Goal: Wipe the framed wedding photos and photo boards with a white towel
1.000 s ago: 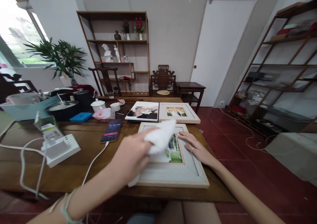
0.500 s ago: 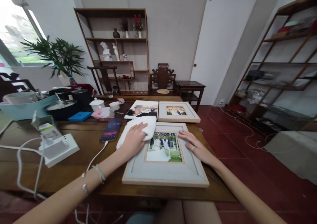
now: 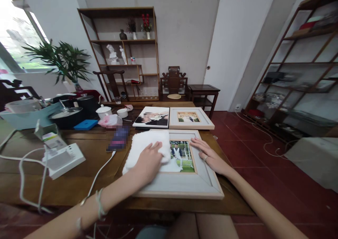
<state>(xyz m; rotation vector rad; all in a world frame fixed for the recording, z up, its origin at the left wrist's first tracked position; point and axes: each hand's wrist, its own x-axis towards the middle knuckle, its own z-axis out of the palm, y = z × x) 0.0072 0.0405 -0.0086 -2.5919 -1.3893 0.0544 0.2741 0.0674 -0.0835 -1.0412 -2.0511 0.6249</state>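
Observation:
A white towel (image 3: 148, 145) lies over the left part of a framed photo (image 3: 176, 184) on the wooden table. My left hand (image 3: 149, 161) presses on the towel, fingers bent into its fluffy cloth. Part of the picture is hidden under the towel; a person in a vest on grass still shows. On the frame's right side rests my right hand (image 3: 208, 156), fingers stretched out along the inner border and a ring on one of them. The pale wooden frame lies flat, face up, near the table's front edge.
Behind it lie a second framed photo (image 3: 204, 121) and an unframed print (image 3: 151, 117). To the left are a phone (image 3: 117, 139) on a white cable, an open white box (image 3: 66, 159), a blue box (image 3: 86, 124), a lidded cup (image 3: 103, 111) and pots. The table's right edge is close.
My left hand has moved the towel down and toward the right, from the frame's upper left corner onto the photo's left part. My right hand has stayed in place.

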